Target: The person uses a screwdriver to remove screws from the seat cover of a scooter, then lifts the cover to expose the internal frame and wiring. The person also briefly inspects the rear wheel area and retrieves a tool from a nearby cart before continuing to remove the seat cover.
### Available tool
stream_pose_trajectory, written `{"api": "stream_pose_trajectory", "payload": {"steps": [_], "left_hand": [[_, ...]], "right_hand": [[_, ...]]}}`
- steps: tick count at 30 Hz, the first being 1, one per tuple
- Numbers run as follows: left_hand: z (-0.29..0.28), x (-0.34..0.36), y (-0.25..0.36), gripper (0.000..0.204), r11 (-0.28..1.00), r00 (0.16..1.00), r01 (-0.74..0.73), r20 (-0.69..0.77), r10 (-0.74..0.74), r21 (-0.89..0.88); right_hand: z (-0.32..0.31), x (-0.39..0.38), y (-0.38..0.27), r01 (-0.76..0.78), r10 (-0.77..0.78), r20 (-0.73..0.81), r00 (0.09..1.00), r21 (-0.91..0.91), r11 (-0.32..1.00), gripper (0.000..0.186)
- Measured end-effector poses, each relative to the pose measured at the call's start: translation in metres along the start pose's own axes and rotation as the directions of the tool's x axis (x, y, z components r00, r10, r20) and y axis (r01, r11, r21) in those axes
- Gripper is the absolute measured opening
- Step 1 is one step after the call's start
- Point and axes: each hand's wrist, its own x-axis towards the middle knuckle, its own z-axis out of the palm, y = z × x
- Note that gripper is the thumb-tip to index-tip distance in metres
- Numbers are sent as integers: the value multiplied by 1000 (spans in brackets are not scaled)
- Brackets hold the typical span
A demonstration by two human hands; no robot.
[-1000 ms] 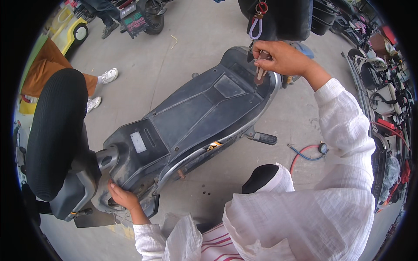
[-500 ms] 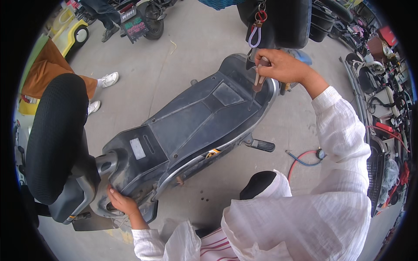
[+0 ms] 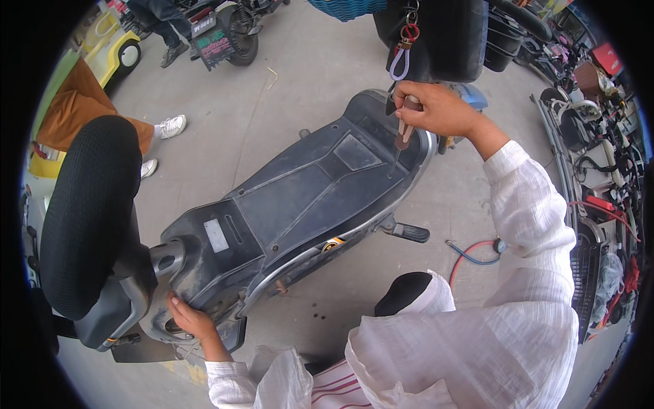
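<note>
A dark grey electric scooter stretches across the middle, its ribbed black seat [image 3: 92, 218] at the left. Its flat floorboard [image 3: 293, 198] has screws along the edges. In my right hand [image 3: 436, 109] is a screwdriver [image 3: 407, 129] with a brown and beige handle. The shaft points down, its tip at a screw spot near the floorboard's front right corner. My left hand [image 3: 193, 320] rests against the scooter's side body below the seat, its fingers extended on the panel. Above my right hand a key ring with a lilac loop [image 3: 400, 63] hangs from the scooter's front.
A red and blue air hose with a gauge [image 3: 500, 245] lies on the floor at the right. Piled scooter parts [image 3: 599, 163] line the right side. A person in brown trousers [image 3: 95, 102] stands at the left; a parked motorbike [image 3: 235, 34] is behind.
My right hand's grip on the screwdriver has shifted slightly, and the forearm has moved a little left. The left hand stays in place.
</note>
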Motion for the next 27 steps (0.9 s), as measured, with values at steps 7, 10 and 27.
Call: {"api": "stream_pose_trajectory", "payload": {"steps": [7,10,27], "left_hand": [[-2,1,-2,48,1000,1000,-5,1,5,0],[-1,0,0,48,1000,1000,-8,1,8,5],[0,1,-1,47,1000,1000,-24,-5,24,5]], "right_hand": [[1,2,-2,-90,89,-11,996,-101,991,24],[1,0,-5,-56,55,-20,998,-48,997,24],[-2,2,1,-42,42,40,998,-15,999,22]]}}
